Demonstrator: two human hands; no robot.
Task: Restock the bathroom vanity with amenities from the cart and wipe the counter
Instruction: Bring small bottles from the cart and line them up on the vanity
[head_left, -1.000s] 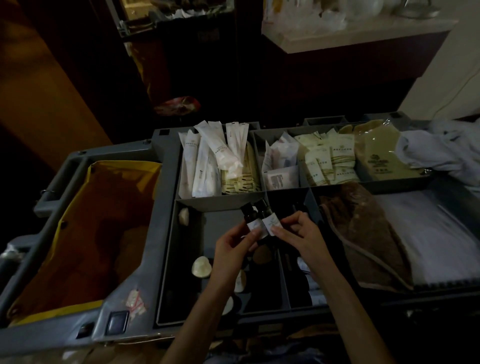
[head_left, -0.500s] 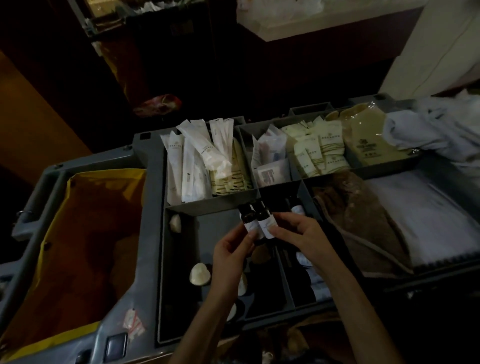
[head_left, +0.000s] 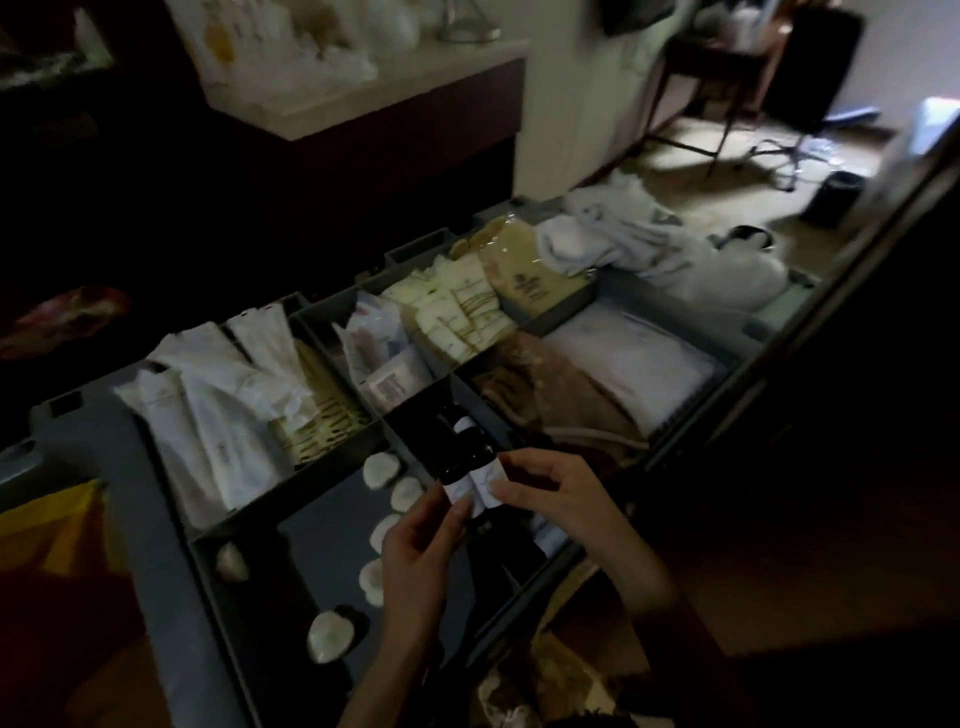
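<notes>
Head view, dim and blurred. Shows two small dark bottles with white labels, side by side and touching, held up over the grey cart just below frame centre. Grips the pair from both sides: left hand, entering from 6 o'clock, pinches the left label with the thumb on front; right hand, entering from 5 o'clock, pinches the right label with curled fingertips. Neither hand slack. Spare bottle in the bin right behind the pair, at 12 o'clock. White sachets packed in the compartment at 10 o'clock. Cream packets in the compartment farther out at 12 o'clock. Round pale soaps scattered in the open bin from 9 to 7 o'clock. Brown towel at 2 o'clock, touching a folded white cloth. Heap of white towels at 1 o'clock, far end. Yellow bag at the 9 o'clock frame edge. Pale counter beyond the cart at 12 o'clock; cannot tell what sits on it.
</notes>
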